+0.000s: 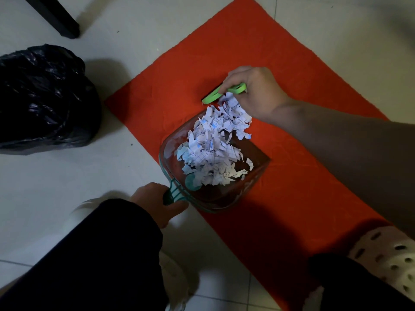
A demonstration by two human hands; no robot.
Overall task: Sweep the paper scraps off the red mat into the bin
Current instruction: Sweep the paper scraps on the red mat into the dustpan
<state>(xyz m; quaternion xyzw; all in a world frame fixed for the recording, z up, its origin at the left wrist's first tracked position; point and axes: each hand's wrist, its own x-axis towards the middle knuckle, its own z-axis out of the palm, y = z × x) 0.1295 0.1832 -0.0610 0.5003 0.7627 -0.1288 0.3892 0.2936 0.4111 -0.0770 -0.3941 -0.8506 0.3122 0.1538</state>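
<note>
Paper scraps (213,151) heaped in clear dustpan (258,176), left hand (157,203) gripping its handle, right hand (253,90) clasping green brush (211,97)

A black furniture leg (60,21) stands far left on the pale tiled floor (67,176); a white perforated clog (386,254) (partly hidden) sits near right.

A: Where did the mat (258,52) lie?

B: On the floor (112,171), with the bin (45,97) well to its left and a furniture leg (56,16) behind that.

A: And the dustpan (202,198)?

B: On the mat's near-left part, its handle (174,194) reaching over the edge. Most paper scraps (213,149) lay in it, some on the mat at its mouth, with the brush (222,93) just behind them.

A: Anything nearer?

B: 1 shoe (386,254) on the mat's near-right corner.
</note>
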